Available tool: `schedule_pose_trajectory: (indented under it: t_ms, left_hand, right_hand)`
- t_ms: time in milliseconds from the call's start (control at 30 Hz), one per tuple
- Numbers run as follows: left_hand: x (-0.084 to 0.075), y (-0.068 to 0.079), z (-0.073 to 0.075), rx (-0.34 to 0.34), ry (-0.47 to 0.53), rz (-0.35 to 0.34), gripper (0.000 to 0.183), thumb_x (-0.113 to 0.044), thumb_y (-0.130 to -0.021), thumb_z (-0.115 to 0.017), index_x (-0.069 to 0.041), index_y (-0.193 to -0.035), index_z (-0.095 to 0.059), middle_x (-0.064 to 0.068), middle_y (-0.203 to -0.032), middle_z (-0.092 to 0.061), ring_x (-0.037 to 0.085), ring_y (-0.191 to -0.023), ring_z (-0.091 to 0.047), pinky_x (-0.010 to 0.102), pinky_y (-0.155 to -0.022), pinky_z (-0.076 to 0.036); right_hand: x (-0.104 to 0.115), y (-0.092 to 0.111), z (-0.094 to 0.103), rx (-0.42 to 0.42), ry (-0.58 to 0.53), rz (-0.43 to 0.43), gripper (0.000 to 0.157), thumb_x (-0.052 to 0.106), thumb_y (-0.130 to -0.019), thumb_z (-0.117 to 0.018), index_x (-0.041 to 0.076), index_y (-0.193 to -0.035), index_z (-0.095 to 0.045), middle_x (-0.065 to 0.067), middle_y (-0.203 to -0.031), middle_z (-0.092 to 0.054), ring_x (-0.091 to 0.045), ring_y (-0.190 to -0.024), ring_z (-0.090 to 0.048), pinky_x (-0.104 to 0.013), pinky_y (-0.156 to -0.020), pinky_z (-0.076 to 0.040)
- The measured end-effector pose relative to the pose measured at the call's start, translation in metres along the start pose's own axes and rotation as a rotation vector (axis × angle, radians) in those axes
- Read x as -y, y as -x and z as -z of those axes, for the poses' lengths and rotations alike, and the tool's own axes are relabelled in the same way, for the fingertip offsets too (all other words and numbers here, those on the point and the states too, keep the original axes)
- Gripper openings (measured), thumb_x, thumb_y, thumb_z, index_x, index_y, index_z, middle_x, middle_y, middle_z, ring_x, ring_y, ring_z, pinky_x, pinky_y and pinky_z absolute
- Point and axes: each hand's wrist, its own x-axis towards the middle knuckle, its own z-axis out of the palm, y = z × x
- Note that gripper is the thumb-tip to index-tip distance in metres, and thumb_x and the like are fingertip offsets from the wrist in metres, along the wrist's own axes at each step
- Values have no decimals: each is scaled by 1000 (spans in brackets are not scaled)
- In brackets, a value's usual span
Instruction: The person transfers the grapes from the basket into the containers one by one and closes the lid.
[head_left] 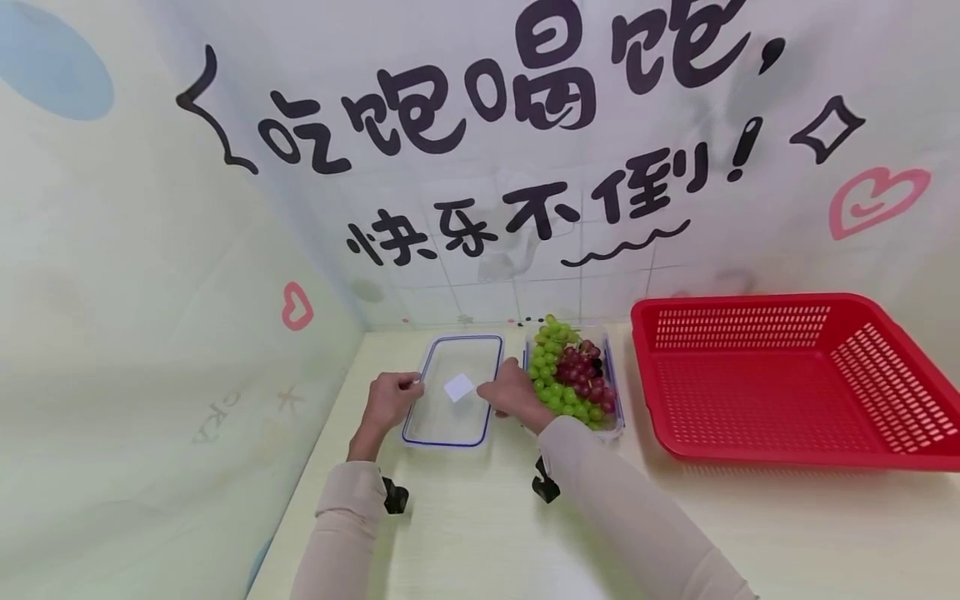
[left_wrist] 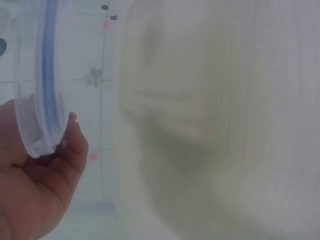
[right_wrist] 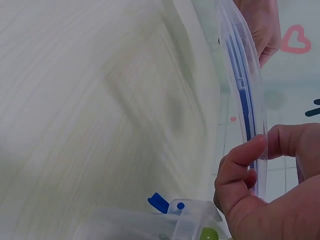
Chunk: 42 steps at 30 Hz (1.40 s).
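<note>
A clear plastic lid (head_left: 450,421) with a blue seal around its rim and a white square label (head_left: 458,387) is held up over the table. At its left edge my left hand (head_left: 390,402) pinches it. The right hand (head_left: 517,392) grips the opposite edge, thumb and fingers on either side in the right wrist view. From the side, the lid (left_wrist: 47,75) stands off the tabletop, and its shadow falls below. Just right of the right hand, a clear container (head_left: 617,400) holds green grapes (head_left: 551,367) and dark red grapes (head_left: 581,371).
A large red plastic basket (head_left: 750,392) with perforated walls stands to the right of the grapes. Behind the pale table (head_left: 465,525) hangs a printed sheet (head_left: 480,175) with black lettering. Near each wrist shows a black piece, one by the left sleeve (head_left: 348,492).
</note>
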Motion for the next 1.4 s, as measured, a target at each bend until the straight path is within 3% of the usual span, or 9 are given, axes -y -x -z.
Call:
schedule_pose_trajectory:
  t_ms: [133, 267, 467, 667, 900, 1233, 1400]
  left_hand:
    - [-7, 1, 1, 1, 14, 6, 14, -16, -93, -63, -5, -90, -71, 4, -75, -56, 18, -69, -51, 25, -56, -39]
    - [-15, 2, 1, 6, 41, 27, 21, -18, -93, -64, -4, -104, -74, 8, -84, -62, 19, -74, -55, 24, -58, -45]
    - [-29, 1, 2, 6, 95, 55, 28, -16, -92, -66, -1, -115, -71, 11, -91, -66, 19, -77, -59, 23, -62, -55]
    - [-45, -3, 6, -7, 126, 44, 30, -18, -91, -68, 0, -115, -71, 12, -92, -68, 18, -74, -62, 25, -63, -58]
    - [-64, -6, 7, 0, 164, 21, 29, -15, -91, -68, 1, -115, -70, 13, -95, -68, 17, -73, -63, 25, -63, -59]
    - [-83, -11, -3, -5, 201, 1, 27, -13, -90, -69, 1, -112, -71, 11, -91, -67, 16, -71, -64, 24, -62, -58]
    - [-93, -13, -11, 2, 220, -11, 26, -12, -89, -69, 1, -111, -71, 11, -90, -67, 15, -69, -64, 24, -61, -58]
  right_hand:
    - [1, 1, 9, 2, 1, 4, 53, 14, -90, -67, -5, -131, -41, -13, -86, -57, -19, -51, -56, -40, -71, -61]
    - [2, 2, 20, 5, 30, 25, 44, 17, -92, -67, -3, -124, -45, -13, -85, -57, -21, -56, -59, -39, -71, -61]
    - [2, 4, 37, 8, 84, 55, 28, 20, -93, -67, 2, -107, -52, -9, -77, -58, -20, -56, -59, -29, -57, -54]
    - [6, 7, 55, 6, 58, 77, 27, 21, -94, -66, 4, -106, -49, -9, -78, -54, -20, -59, -56, -29, -56, -50]
    - [8, 10, 74, 0, 34, 109, 25, 18, -94, -66, 4, -105, -49, -9, -78, -54, -25, -62, -58, -34, -60, -53]
    - [4, 9, 94, -46, 38, 123, 29, 14, -91, -65, 4, -111, -46, -14, -94, -61, -23, -55, -59, -39, -62, -58]
    - [-2, 9, 106, -57, 27, 112, 34, 13, -91, -64, 3, -115, -42, -19, -105, -60, -25, -67, -64, -40, -67, -60]
